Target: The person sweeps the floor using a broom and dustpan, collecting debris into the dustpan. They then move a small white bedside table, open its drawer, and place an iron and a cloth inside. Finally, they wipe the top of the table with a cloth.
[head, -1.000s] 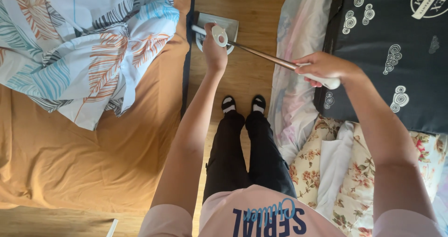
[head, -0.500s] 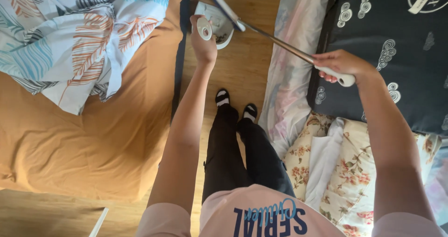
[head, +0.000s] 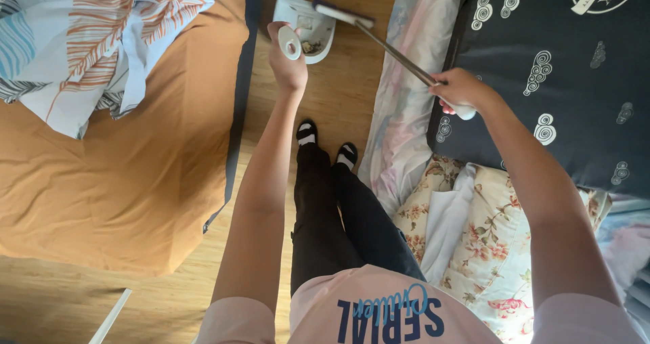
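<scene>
Both hands are busy in the narrow strip of wooden floor between two beds. The left hand is curled tight around the round white grip of a long-handled white plastic dustpan, thumb and fingers wrapped so that only the flat end cap of the grip shows towards the camera. Held upright from standing height, the grip keeps the pan's tray low on the floor ahead of the feet, its open mouth facing the broom; a small clump of dust and crumbs lies inside it.

The right hand is closed in a fist near the white top end of a slim metal-shafted broom. The shaft slants down and across from that hand to a dark flat head resting at the dustpan's rim, an angle that lets the head work against the pan's lip while the person stands. Neither hand shows any gap; both fully grip their handles.

To the left lies a bed with an orange sheet and a crumpled white quilt printed with blue and orange leaves. To the right are a dark navy mattress patterned with white swirls, a pale pinkish sheet hanging off its edge, and floral cream bedding. Black-trousered legs and black-and-white socks stand between.
</scene>
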